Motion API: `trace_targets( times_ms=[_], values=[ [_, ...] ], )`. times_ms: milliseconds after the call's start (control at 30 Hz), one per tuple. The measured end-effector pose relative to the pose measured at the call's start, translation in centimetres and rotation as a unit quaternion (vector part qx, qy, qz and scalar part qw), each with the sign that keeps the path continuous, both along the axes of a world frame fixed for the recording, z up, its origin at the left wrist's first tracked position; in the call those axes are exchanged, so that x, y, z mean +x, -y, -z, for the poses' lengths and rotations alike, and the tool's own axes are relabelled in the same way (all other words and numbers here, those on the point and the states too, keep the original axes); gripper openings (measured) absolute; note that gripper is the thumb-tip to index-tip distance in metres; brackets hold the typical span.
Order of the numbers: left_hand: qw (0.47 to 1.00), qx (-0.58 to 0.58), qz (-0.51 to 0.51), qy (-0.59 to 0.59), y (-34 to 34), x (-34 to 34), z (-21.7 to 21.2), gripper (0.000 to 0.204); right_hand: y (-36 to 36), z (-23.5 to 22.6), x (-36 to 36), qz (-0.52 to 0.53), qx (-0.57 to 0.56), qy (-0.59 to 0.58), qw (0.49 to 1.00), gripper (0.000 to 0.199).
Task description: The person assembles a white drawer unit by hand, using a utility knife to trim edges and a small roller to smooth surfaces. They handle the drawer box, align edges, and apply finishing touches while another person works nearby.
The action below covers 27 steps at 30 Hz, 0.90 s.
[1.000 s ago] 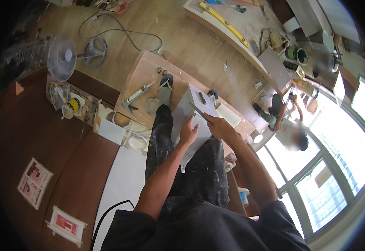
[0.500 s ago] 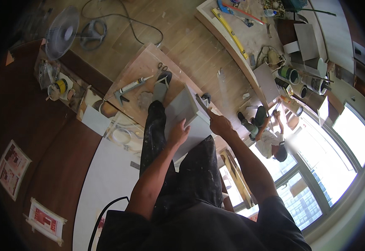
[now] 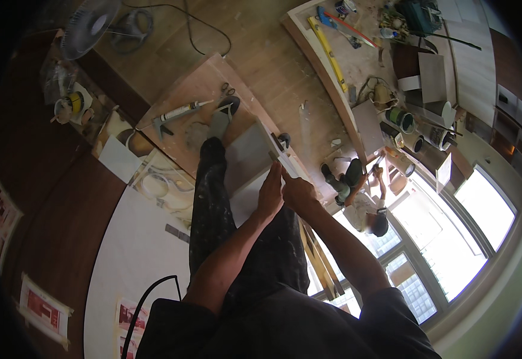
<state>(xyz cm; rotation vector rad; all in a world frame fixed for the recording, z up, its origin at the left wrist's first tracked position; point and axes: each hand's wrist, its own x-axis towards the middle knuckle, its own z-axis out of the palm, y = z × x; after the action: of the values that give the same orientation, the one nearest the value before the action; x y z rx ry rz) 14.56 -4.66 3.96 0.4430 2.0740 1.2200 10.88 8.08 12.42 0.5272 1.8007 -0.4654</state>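
A grey, box-like panel piece with a pale edge stands upright between my legs on a wooden board. Along its upper right edge lies a dark, narrow flat bar, file-like in shape. My right hand is closed round the near end of this bar, its fingers partly hidden. Right beside it, my left hand is closed at the panel's edge with its fingertips by the bar. Whether those fingers grip the bar or the edge I cannot make out. My foot, in a sandal, rests on the board.
A caulking gun and scissors lie on the board. A fan stands far left. At right, a low bench bears a yellow level, with buckets nearby. Another person crouches near the windows.
My left hand has left the panel's face and come up beside my right hand at the edge. My right hand has slid nearer to me. The whole view has shifted slightly.
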Motion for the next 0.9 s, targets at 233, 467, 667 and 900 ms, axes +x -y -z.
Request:
trace_targets(
  times_ms=[233,467,667,900],
  values=[
    [0.991,-0.004,-0.051,0.126,-1.3,-2.3,1.8,0.052,0.3,2.1,-0.7,0.002,0.013,0.011,1.0,0.055],
    [0.999,-0.014,-0.046,0.011,-1.4,-1.6,0.4,0.04,0.4,2.6,0.9,-0.004,0.02,-0.061,0.998,0.056],
    [0.998,0.014,-0.059,0.032,-1.3,-2.8,-1.2,0.038,1.4,1.6,1.4,-0.03,0.034,-0.051,0.998,0.051],
    [0.995,-0.017,-0.044,-0.087,-1.4,-1.2,0.5,0.039,0.9,2.1,0.8,-0.023,0.027,-0.021,0.999,0.063]
  ],
)
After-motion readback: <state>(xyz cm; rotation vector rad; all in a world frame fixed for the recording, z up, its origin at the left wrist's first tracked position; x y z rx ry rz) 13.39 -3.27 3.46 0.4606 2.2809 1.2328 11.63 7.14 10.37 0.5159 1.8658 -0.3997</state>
